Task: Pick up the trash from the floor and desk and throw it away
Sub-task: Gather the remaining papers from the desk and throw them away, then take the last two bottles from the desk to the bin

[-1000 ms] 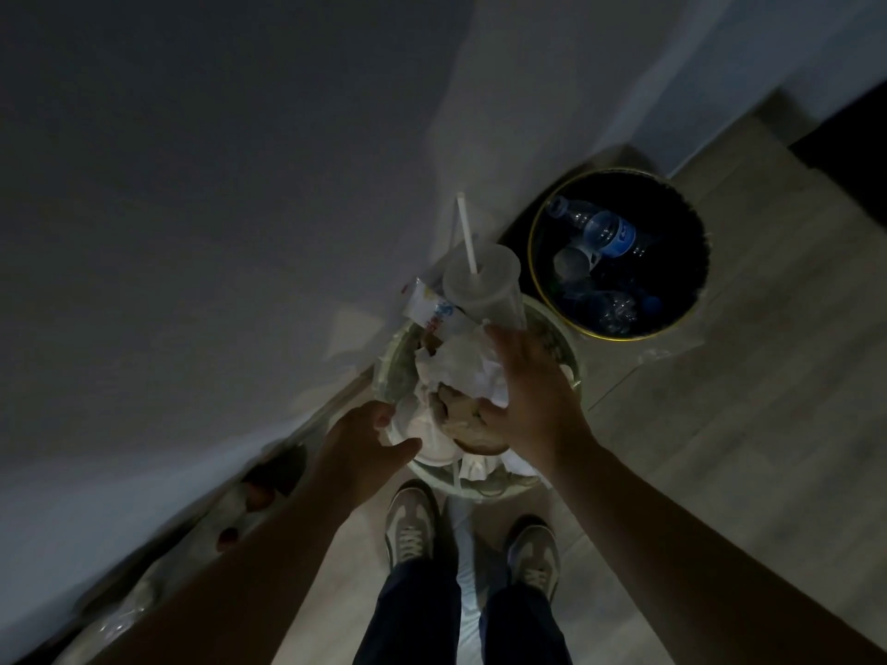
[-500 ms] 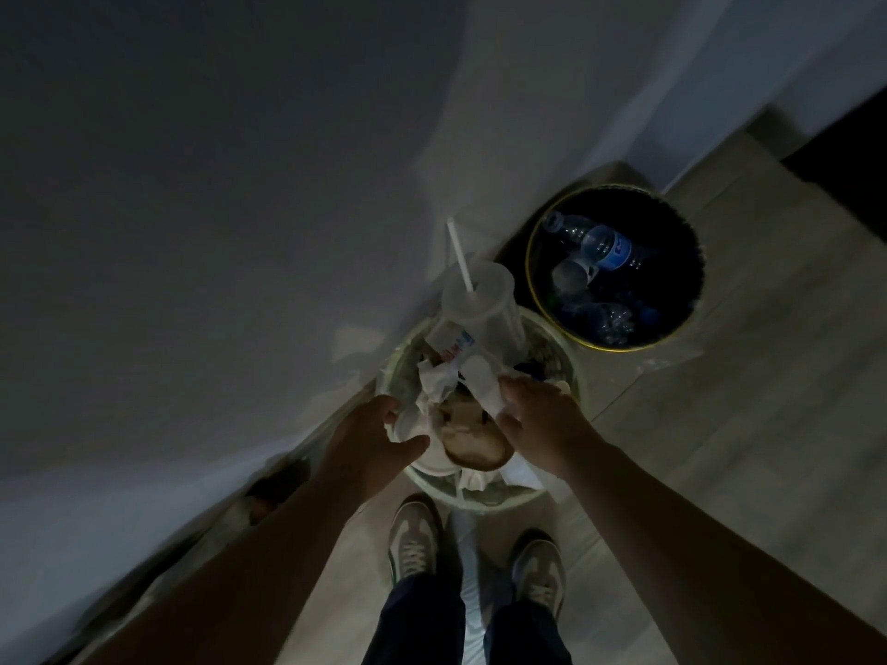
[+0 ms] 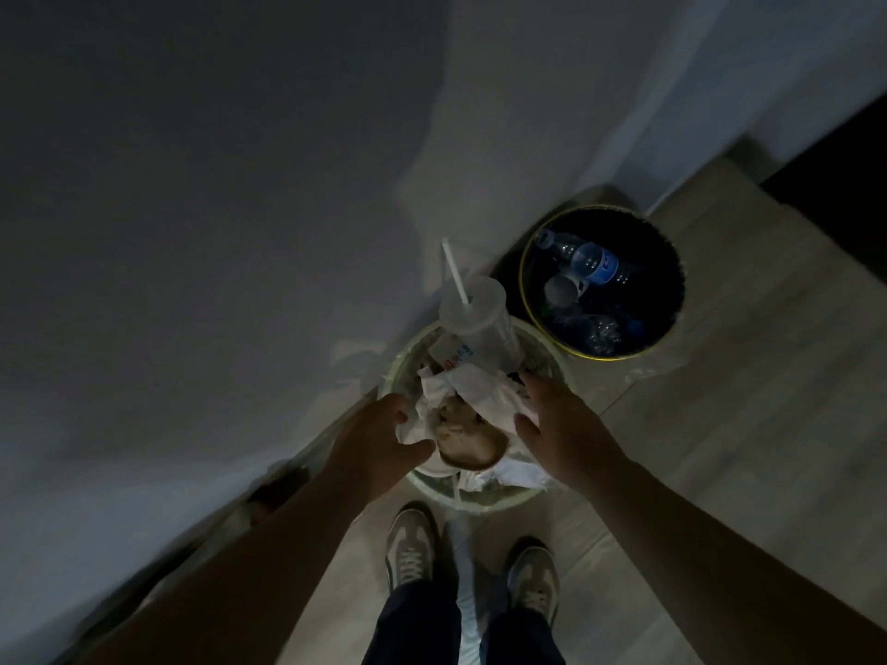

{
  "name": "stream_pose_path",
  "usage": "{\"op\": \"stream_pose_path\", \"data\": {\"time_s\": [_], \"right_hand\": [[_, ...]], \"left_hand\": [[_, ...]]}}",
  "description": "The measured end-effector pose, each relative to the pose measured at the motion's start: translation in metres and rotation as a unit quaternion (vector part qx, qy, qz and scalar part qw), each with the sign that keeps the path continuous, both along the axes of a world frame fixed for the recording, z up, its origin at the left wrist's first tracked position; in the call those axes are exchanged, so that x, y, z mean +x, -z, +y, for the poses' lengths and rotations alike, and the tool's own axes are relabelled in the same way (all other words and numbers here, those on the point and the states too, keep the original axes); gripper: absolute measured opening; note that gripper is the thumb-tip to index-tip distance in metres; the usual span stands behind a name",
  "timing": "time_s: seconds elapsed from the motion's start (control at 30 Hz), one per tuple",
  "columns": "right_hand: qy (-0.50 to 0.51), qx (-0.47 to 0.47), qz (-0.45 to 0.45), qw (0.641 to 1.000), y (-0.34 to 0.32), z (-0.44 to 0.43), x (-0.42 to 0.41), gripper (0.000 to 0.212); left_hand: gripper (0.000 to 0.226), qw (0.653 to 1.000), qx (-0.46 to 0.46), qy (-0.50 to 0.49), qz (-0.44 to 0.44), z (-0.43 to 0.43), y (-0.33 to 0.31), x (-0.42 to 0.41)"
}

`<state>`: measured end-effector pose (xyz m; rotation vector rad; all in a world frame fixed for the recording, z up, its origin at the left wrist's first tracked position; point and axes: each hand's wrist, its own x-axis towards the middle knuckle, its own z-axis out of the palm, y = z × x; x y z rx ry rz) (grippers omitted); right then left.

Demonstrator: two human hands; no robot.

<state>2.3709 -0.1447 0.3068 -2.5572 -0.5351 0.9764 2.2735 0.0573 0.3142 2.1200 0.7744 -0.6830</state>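
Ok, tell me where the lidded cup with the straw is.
Head view, centre: the translucent lidded plastic cup with a white straw sticks out at the far side of the pale round bin, left of the black gold-rimmed bin.

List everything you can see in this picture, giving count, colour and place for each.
pale bin: one, whitish, on the floor ahead of the shoes, heaped full
lidded cup: one, clear, white straw, pale bin's far side
napkins: several, white, crumpled on top
plate: one, brown, pale bin's near side
black bin: one, gold rim, beyond and right
bottles: at least two, clear, one blue-labelled, in the black bin
floor: pale wood
shoes: two, grey
left hand: at the napkins, grip unclear
right hand: open, over the pale bin's right side
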Motion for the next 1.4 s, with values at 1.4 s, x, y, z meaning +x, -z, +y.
{"op": "stream_pose_path", "data": {"time_s": [1.4], "right_hand": [[0.028, 0.254, -0.509, 0.822, -0.913, -0.149, 0.033, 0.035]], "left_hand": [[0.045, 0.73, 0.226, 0.201, -0.613, -0.092, -0.902, 0.089]]}}
